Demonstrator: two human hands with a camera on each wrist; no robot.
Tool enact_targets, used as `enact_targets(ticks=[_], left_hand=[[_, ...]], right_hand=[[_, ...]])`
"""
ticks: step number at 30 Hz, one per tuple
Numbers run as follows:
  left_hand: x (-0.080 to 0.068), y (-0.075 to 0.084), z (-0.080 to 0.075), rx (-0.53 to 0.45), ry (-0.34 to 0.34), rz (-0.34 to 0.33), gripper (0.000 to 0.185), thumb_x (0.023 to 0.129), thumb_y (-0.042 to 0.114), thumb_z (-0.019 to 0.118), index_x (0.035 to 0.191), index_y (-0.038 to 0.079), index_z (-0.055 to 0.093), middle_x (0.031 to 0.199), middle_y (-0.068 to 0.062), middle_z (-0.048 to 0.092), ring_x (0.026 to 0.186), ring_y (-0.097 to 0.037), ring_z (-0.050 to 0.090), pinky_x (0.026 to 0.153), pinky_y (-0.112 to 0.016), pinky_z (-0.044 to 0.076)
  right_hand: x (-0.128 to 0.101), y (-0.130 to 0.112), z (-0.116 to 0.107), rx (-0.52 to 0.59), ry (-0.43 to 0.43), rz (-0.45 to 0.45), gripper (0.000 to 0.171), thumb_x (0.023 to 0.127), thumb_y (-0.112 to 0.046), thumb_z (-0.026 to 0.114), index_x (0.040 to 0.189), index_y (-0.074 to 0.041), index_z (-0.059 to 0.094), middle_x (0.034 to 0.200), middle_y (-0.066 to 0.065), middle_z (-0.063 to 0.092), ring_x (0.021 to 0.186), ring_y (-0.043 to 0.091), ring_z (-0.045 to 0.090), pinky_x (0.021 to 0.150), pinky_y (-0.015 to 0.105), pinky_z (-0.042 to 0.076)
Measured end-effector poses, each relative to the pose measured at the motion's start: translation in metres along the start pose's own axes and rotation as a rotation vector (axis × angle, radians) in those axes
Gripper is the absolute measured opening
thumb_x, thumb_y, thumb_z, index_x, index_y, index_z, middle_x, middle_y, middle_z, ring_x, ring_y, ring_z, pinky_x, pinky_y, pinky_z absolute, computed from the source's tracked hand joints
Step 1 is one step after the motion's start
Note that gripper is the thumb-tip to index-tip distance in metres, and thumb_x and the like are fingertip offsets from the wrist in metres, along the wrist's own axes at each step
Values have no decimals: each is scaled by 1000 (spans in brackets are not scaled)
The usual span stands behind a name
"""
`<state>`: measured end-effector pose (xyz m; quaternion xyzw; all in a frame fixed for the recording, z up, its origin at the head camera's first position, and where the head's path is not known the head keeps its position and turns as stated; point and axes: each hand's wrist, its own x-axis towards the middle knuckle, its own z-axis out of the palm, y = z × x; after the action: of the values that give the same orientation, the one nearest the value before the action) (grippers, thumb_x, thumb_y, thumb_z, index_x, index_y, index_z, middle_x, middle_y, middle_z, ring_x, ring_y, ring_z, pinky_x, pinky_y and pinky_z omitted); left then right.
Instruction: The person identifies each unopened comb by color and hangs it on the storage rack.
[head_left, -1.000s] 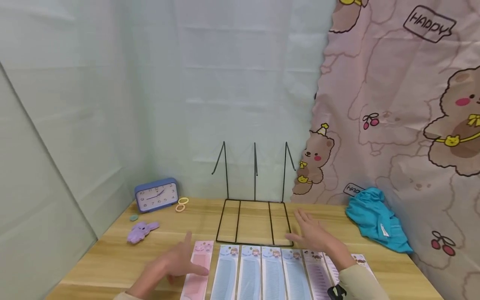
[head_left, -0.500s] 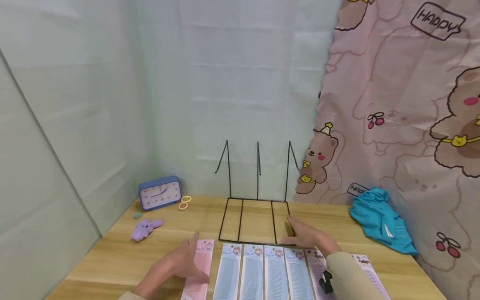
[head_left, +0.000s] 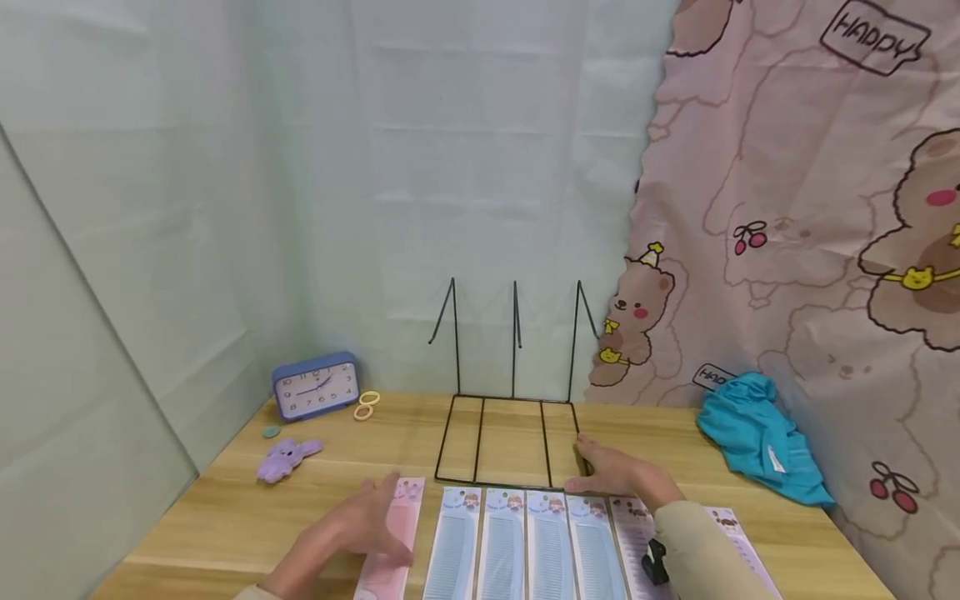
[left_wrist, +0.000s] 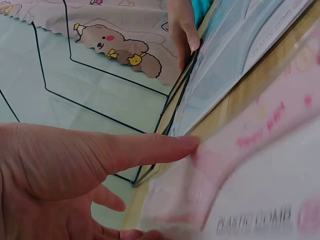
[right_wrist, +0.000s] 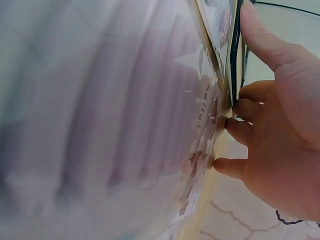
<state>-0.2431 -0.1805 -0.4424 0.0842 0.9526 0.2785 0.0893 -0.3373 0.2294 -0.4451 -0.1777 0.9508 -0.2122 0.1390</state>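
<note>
My left hand [head_left: 360, 521] lies across a pink packaged comb [head_left: 405, 517] at the left end of a row. In the left wrist view its thumb rests on the clear wrapper, printed "plastic comb", with the other fingers at the far edge, partly hidden. My right hand [head_left: 615, 473] holds the front right corner of a black wire rack [head_left: 495, 484] standing on the wooden table. In the right wrist view the thumb and fingertips are at the dark wire, beside a purple packaged comb [right_wrist: 150, 115]. Several blue packaged combs [head_left: 502, 554] lie between my hands.
A blue clock [head_left: 315, 386], a yellow ring [head_left: 370, 398], an orange ring [head_left: 363, 412] and a purple plush toy [head_left: 287, 459] sit at the left. Crumpled teal cloth [head_left: 757, 437] lies at the right. Another purple packaged comb [head_left: 742, 546] shows past my right sleeve.
My right hand has come left and down onto the rack's front right corner. The left hand has settled over the pink packaged comb, whose lower end has slid slightly left.
</note>
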Motion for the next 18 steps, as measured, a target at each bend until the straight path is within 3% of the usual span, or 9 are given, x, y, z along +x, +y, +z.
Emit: enact_targets(ticks=[4,7,12,15,18], left_hand=[[-2,5,-1,17,22,-2,122,52,25,95,150,-9,31,145,-44,33,136,-61,25,106,-71,26],[-1,9,-3,54,35,-14,118,53,21,94,150,-9,33,141,-47,34,133,-62,30,103,-72,30],[2,10,-5,84,37,-15,113,55,12,91,147,-13,32,129,-43,47,113,-49,52,96,-63,44],[6,1,-6,21,29,23,106,55,8,90,144,-14,36,123,-38,55,104,-40,58,94,-59,47],[10,-10,-8,-111,39,89,88,59,4,89,136,-9,49,126,-34,57,109,-42,58,96,-61,44]], right_hand=[[-1,-2,-3,-3,-13,-3,97,90,-51,69,155,5,24,163,24,15,149,40,16,117,54,20],[-2,-2,-4,-2,-22,-4,97,91,-51,68,156,5,24,163,23,14,149,39,15,118,54,19],[-2,-1,-4,-8,-36,9,97,91,-52,68,156,3,23,164,21,13,150,38,14,118,54,19],[0,0,-2,-9,-35,13,98,90,-53,68,157,3,23,164,21,13,150,37,14,118,53,18],[1,2,0,-10,-30,13,98,90,-53,68,156,3,23,164,21,13,150,37,14,118,53,18]])
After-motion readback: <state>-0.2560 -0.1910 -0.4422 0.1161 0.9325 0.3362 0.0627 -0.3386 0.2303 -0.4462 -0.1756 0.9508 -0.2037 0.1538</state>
